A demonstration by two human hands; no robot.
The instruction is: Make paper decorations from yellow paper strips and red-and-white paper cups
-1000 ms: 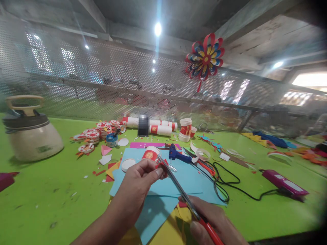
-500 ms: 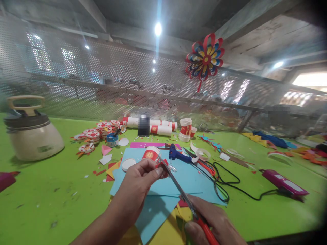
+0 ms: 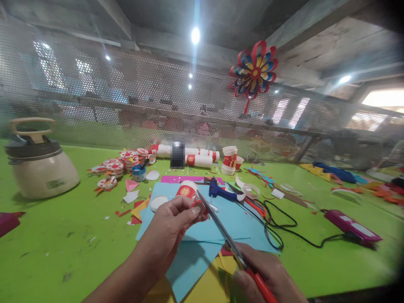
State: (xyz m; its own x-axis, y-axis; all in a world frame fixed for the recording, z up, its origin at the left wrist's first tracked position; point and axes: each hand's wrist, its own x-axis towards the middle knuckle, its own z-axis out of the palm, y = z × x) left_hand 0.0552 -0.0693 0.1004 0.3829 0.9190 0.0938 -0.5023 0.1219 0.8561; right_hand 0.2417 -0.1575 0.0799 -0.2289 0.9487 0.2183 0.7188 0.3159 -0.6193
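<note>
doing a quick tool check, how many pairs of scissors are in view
2: red-handled scissors in the right hand, and an orange-handled pair on the table, just right of the blue glue gun. Others may be hidden under the paper.

Green table point(image 3: 104, 256) bearing blue paper point(image 3: 195, 261), white jug point(image 3: 44, 174), paper cups point(image 3: 229, 160)

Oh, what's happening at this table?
Someone is seated or standing at a green table with scissors in the right hand and a small red piece pinched in the left hand. The blades lie close beside the piece. Just beyond are a red-and-white paper cup and a blue glue gun, with light blue sheets under the hands.
</note>
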